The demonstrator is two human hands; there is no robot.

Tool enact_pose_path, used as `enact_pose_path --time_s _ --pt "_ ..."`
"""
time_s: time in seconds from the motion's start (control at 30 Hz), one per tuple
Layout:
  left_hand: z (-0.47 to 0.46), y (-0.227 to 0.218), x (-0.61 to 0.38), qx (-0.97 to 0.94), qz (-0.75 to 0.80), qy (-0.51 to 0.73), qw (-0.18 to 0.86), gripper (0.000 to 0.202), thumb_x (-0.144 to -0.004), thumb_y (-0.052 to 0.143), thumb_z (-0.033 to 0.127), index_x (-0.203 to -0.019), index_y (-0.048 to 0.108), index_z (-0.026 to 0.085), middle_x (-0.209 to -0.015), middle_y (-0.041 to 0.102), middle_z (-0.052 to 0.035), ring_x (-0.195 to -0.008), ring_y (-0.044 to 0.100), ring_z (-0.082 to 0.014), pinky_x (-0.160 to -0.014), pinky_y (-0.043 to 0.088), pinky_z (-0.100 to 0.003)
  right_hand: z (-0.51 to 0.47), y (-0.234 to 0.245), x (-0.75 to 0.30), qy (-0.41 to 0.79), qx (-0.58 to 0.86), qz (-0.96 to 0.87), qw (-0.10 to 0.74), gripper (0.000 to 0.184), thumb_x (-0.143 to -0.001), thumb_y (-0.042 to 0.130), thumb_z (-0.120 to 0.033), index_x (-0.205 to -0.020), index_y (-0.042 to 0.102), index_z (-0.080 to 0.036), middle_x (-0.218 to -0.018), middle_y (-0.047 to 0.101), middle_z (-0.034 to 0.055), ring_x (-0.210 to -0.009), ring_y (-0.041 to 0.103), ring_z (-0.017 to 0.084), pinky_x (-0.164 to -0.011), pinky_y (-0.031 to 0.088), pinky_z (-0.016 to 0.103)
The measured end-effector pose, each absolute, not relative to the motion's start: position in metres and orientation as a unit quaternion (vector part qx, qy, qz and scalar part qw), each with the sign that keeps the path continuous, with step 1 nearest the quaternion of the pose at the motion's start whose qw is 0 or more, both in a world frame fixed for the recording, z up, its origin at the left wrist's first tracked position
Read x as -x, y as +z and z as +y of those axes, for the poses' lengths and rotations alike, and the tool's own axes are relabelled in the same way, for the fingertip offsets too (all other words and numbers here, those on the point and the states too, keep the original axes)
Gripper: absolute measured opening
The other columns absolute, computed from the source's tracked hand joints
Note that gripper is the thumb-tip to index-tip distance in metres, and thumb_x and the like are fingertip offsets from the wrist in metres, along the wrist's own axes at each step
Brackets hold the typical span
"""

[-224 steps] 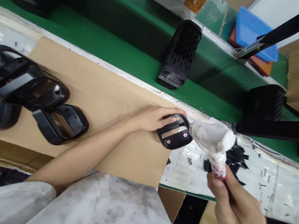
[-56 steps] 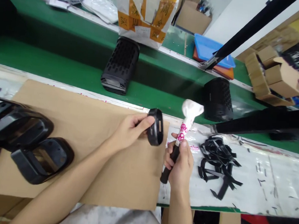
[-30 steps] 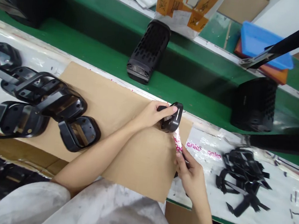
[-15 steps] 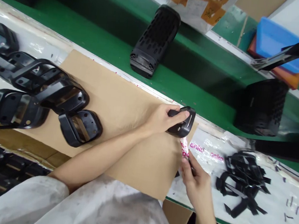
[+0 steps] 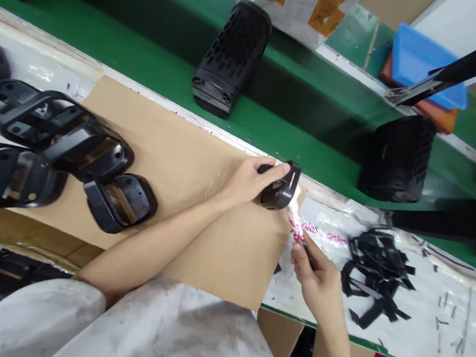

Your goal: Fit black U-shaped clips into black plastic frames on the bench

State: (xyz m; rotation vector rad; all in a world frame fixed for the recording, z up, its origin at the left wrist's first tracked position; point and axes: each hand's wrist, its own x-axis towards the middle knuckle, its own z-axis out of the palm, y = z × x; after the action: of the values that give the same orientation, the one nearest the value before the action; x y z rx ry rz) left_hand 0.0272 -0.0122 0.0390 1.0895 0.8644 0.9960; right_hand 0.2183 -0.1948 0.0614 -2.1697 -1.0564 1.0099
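**Left hand grips a black plastic frame at the cardboard sheet's edge**

The fingers curl over the frame, which is held just above the cardboard. The right hand is closed around a white cloth-wrapped stick, whose wrapped end touches the frame. More black frames lie on the cardboard. Black plastic offcuts lie on the surface to the right, and a perforated black casing stands on the green conveyor belt.
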Motion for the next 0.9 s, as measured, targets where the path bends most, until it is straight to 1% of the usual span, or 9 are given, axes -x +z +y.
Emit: enact_pose_path --time_s 0.1,0.17,0.27,0.43,0.57,0.67,0.73,0.83,0.9 --pt "-0.005 0.038 -0.026 -0.378 0.389 0.424 0.725 0.061 -0.087 0.072 0.069 -0.064 0.04 0.023 -0.061 0.035 0.0046 -0.056 0.036 -0.0113 -0.056 0.033 -0.03 -0.193 0.068 -0.219 0.355 0.802 -0.3 0.375 0.068 -0.084 0.083 -0.066 -0.128 0.076 -0.015 -0.073 0.063 0.0004 -0.055 0.048 0.012 -0.047 0.042 0.024" --pt "0.001 0.039 -0.025 -0.316 0.365 0.398 0.78 0.069 -0.087 0.068 0.077 -0.061 0.032 0.024 -0.056 0.027 0.006 -0.05 0.029 -0.0102 -0.052 0.03 -0.03 -0.192 0.07 -0.211 0.358 0.779 -0.266 0.441 0.06 -0.081 0.086 -0.063 -0.117 0.076 -0.016 -0.072 0.062 -0.0009 -0.049 0.043 0.009 -0.041 0.035 0.022" --pt "0.007 0.045 -0.022 -0.254 0.316 0.356 0.842 0.072 -0.092 0.058 0.081 -0.059 0.028 0.024 -0.055 0.026 0.0052 -0.048 0.029 -0.0107 -0.05 0.032 -0.03 -0.19 0.071 -0.199 0.39 0.744 -0.254 0.48 0.047 -0.084 0.086 -0.059 -0.103 0.072 -0.018 -0.067 0.058 -0.0033 -0.043 0.036 0.006 -0.037 0.028 0.02" --pt "0.008 0.056 -0.019 -0.198 0.301 0.34 0.869 0.062 -0.098 0.057 0.067 -0.061 0.034 0.023 -0.059 0.032 0.0036 -0.05 0.035 -0.0114 -0.051 0.037 -0.029 -0.192 0.068 -0.192 0.436 0.722 -0.254 0.473 0.042 -0.089 0.082 -0.058 -0.104 0.071 -0.02 -0.065 0.056 -0.0046 -0.041 0.035 0.006 -0.035 0.028 0.019" --pt "0.008 0.05 -0.02 -0.224 0.301 0.349 0.859 0.063 -0.092 0.063 0.071 -0.061 0.033 0.023 -0.059 0.032 0.0039 -0.051 0.034 -0.0115 -0.051 0.036 -0.029 -0.196 0.065 -0.196 0.45 0.72 -0.278 0.45 0.041 -0.092 0.078 -0.059 -0.102 0.072 -0.02 -0.067 0.06 -0.0029 -0.039 0.038 0.006 -0.033 0.031 0.02" --pt "0.006 0.041 -0.021 -0.275 0.33 0.383 0.818 0.066 -0.086 0.067 0.073 -0.059 0.031 0.024 -0.056 0.028 0.0047 -0.05 0.03 -0.0103 -0.051 0.033 -0.029 -0.199 0.062 -0.199 0.448 0.732 -0.29 0.423 0.045 -0.092 0.077 -0.061 -0.104 0.074 -0.018 -0.069 0.061 -0.0015 -0.041 0.04 0.006 -0.035 0.032 0.021" --pt "0.002 0.037 -0.022 -0.327 0.369 0.418 0.763 0.066 -0.084 0.07 0.072 -0.058 0.033 0.024 -0.056 0.03 0.0046 -0.052 0.031 -0.0105 -0.053 0.034 -0.029 -0.202 0.059 -0.198 0.448 0.742 -0.285 0.408 0.052 -0.091 0.079 -0.062 -0.116 0.077 -0.017 -0.07 0.061 -0.001 -0.046 0.042 0.008 -0.039 0.034 0.021" --pt "-0.005 0.038 -0.024 -0.404 0.408 0.439 0.691 0.058 -0.086 0.07 0.068 -0.063 0.041 0.023 -0.061 0.041 0.0027 -0.059 0.043 -0.0129 -0.058 0.04 -0.029 -0.206 0.052 -0.191 0.47 0.74 -0.287 0.386 0.064 -0.093 0.076 -0.063 -0.137 0.073 -0.017 -0.073 0.06 -0.0014 -0.053 0.044 0.01 -0.044 0.037 0.022" --pt "-0.01 0.042 -0.026 -0.443 0.41 0.439 0.665 0.053 -0.09 0.067 0.066 -0.067 0.046 0.022 -0.067 0.046 0.0018 -0.065 0.048 -0.014 -0.063 0.042 -0.028 -0.207 0.049 -0.183 0.498 0.729 -0.302 0.359 0.066 -0.096 0.071 -0.063 -0.143 0.07 -0.018 -0.075 0.059 -0.0016 -0.053 0.042 0.01 -0.045 0.038 0.023"
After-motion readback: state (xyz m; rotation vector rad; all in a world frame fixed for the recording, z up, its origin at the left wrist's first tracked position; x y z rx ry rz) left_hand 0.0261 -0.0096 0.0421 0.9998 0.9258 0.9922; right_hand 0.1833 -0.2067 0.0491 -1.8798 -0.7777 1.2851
